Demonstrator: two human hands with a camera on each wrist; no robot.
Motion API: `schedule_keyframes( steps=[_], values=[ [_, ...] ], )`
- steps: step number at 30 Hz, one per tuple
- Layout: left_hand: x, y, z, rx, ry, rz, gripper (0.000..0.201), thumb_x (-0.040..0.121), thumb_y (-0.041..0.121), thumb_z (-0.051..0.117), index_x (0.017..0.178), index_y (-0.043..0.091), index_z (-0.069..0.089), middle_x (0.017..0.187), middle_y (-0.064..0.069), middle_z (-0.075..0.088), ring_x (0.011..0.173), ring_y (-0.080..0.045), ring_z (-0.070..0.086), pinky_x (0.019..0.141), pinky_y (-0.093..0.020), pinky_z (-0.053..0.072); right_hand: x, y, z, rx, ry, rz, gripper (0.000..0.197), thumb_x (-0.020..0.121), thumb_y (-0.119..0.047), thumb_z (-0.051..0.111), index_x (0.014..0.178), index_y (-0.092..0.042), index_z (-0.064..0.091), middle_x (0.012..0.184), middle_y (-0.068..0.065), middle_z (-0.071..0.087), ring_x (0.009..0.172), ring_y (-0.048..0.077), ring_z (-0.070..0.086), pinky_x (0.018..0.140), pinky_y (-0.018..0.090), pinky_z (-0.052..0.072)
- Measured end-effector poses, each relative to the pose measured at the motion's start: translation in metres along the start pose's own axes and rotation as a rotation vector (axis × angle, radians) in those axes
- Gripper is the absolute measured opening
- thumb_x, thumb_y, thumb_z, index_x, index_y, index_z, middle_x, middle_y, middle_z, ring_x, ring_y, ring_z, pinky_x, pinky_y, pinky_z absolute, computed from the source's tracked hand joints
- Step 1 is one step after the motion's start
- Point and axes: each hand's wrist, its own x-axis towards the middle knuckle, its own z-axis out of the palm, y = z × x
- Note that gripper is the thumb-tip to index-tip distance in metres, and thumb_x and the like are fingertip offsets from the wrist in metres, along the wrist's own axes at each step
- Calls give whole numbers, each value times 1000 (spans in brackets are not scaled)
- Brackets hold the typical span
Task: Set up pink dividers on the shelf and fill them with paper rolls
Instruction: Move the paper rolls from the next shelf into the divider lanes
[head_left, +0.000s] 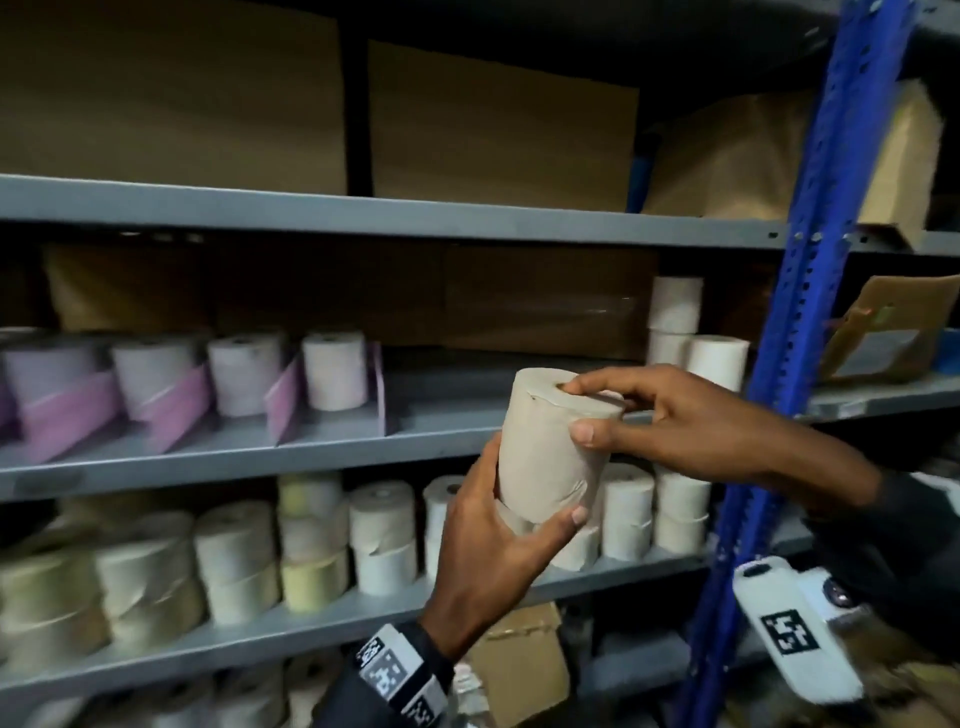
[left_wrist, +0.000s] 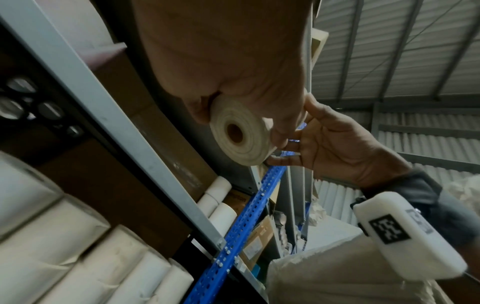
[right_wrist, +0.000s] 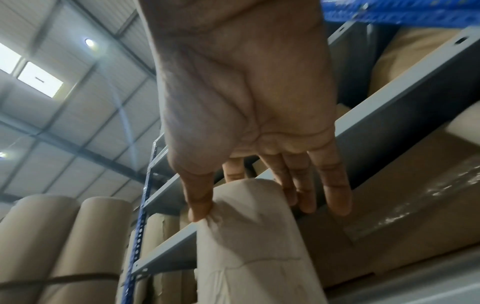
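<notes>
In front of the grey metal shelf (head_left: 415, 441), a beige paper roll (head_left: 550, 457) is held upright in mid-air: the left hand (head_left: 498, 545) wraps its lower half, the right hand (head_left: 675, 421) pinches its top rim. Left of it, pink dividers (head_left: 179, 410) hold pale rolls; bare shelf lies behind the roll. Motion blur smears the dividers' edges, possibly card.

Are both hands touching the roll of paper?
Touching. In the head view the left hand wraps the paper roll from below, and the right hand pinches its top end.
</notes>
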Motion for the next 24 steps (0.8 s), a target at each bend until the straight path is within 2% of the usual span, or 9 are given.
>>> schedule_keyframes(
  steps=[3,7,8,12,16,18,19,22,24],
  values=[
    [-22,5,-36,14,63,-6,80,78,41,88,145,42,45,137,13,62,124,-12,62,96,-38,57,12,-30,17,-58,-99,-40,66,63,-81,63,123,-54,54,130,-28,55,116,-7,54,94,31,52],
    [-47,9,-89,98,140,0,84,79,42,87,150,36,42,139,12,61,125,-14,62,96,-40,57,32,-75,51,-131,-198,-130,51,62,-85,58,110,-68,51,114,-52,46,109,-27,42,84,13,40],
    [-53,9,-106,108,159,-1,84,79,41,87,150,34,43,140,11,61,126,-15,62,96,-40,57,39,-87,63,-131,-212,-147,50,62,-84,58,109,-68,51,112,-53,46,109,-27,42,84,13,39],
    [-77,12,-171,151,211,-29,83,81,39,87,150,28,44,137,7,64,123,-17,64,96,-42,57,63,-127,114,-127,-198,-216,63,60,-85,59,117,-56,56,123,-34,54,113,-15,49,94,23,46],
    [-99,16,-248,216,258,-52,85,80,40,87,152,29,42,140,9,62,125,-16,63,97,-44,56,87,-179,171,-50,-190,-291,58,64,-80,62,116,-54,59,119,-35,55,113,-15,50,89,21,48],
    [-109,18,-287,235,262,-60,86,81,39,87,153,29,41,141,9,61,127,-16,62,99,-44,55,98,-207,199,-37,-188,-313,51,64,-80,61,110,-60,58,118,-36,54,114,-16,47,86,17,46],
    [-113,20,-304,241,271,-59,86,81,38,87,153,30,40,141,9,62,127,-14,62,99,-42,55,104,-220,212,-46,-181,-326,49,63,-81,60,108,-62,57,117,-37,54,115,-16,46,89,14,43],
    [-125,19,-356,294,312,-38,87,79,38,87,153,30,42,139,12,63,125,-9,62,99,-32,54,123,-259,247,-77,-149,-373,50,62,-84,55,108,-63,57,109,-45,50,119,-18,39,92,1,32],
    [-132,18,-386,371,343,-53,90,77,42,87,153,27,42,142,14,60,130,-6,58,103,-35,52,137,-281,269,-92,-139,-388,58,62,-86,52,114,-60,54,108,-44,51,119,-14,42,98,9,34]
  ],
)
